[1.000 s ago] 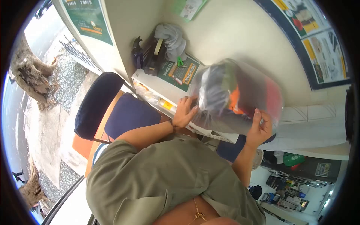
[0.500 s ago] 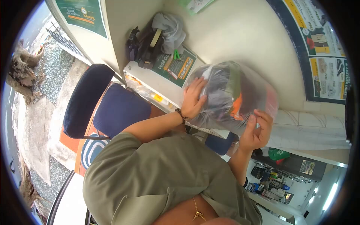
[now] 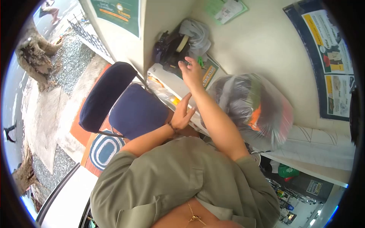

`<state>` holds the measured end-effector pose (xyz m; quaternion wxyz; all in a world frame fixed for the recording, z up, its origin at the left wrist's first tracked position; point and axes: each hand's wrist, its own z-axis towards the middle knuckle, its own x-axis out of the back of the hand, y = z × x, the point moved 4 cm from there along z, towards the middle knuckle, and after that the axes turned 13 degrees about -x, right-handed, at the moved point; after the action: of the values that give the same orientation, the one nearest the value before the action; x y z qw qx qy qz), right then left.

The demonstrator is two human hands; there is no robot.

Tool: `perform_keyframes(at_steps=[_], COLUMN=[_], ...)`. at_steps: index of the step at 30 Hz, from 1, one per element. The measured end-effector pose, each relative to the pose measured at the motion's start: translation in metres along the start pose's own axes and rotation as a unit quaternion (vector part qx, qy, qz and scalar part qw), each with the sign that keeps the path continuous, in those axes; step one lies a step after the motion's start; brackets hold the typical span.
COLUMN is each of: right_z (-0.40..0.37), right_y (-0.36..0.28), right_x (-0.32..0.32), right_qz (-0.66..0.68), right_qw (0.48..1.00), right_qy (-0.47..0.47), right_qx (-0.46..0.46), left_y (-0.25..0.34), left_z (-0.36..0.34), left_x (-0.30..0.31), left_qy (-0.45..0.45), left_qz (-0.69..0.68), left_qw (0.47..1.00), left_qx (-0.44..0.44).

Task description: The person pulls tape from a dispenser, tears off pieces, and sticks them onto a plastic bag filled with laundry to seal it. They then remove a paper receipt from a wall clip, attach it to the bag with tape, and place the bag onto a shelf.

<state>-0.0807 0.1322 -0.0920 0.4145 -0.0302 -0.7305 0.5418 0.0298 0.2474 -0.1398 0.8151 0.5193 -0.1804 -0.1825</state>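
Note:
A clear plastic bag (image 3: 251, 106) stuffed with folded clothes rests on the white counter (image 3: 167, 78) against the wall, and neither hand holds it. My right hand (image 3: 190, 72) stretches across the counter with fingers apart, just beside a black tape dispenser (image 3: 173, 51) and a small green clip (image 3: 200, 60). It holds nothing. My left hand (image 3: 181, 114), with a bracelet on the wrist, is at the counter's front edge with fingers spread, empty, under my right forearm.
A grey cloth (image 3: 194, 32) lies heaped behind the dispenser, and a green sign (image 3: 210, 74) lies flat on the counter. A dark blue chair (image 3: 125, 106) stands left of the counter above a striped rug (image 3: 108, 146). Posters (image 3: 334, 57) hang on the wall.
Both hands have let go of the bag, which now rests on the counter. My right hand has swung left across to the tape dispenser; my left hand has dropped to the counter edge.

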Motion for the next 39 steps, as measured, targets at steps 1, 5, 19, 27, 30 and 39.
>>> perform_keyframes(at_steps=[1, 5, 19, 27, 30, 39], right_z=[0.017, 0.053, 0.071, 0.093, 0.096, 0.100], right_y=[0.020, 0.053, -0.017, -0.019, -0.022, -0.037], right_x=[-0.020, -0.058, -0.023, -0.018, -0.013, -0.002], right_qz=[-0.021, -0.005, -0.306, -0.352, -0.382, -0.439], right_qw=[1.000, 0.986, 0.913, 0.909, 0.904, 0.886], right_qy=[0.015, -0.067, 0.116, 0.073, 0.042, -0.009], right_qx=[-0.018, -0.155, 0.243, 0.211, 0.188, 0.149], left_y=[-0.004, -0.023, -0.038, -0.003, 0.006, -0.059], left_z=[-0.011, -0.048, -0.085, 0.021, 0.088, 0.178], left_x=[0.011, 0.060, 0.142, 0.123, 0.115, 0.094], left_qy=[0.006, 0.045, 0.124, 0.077, 0.069, 0.046], left_qz=[-0.005, 0.035, 0.104, 0.191, 0.169, 0.253], left_qw=[1.000, 0.996, 0.977, 0.978, 0.983, 0.956], left_qx=[0.031, 0.063, 0.136, -0.035, 0.032, 0.138])
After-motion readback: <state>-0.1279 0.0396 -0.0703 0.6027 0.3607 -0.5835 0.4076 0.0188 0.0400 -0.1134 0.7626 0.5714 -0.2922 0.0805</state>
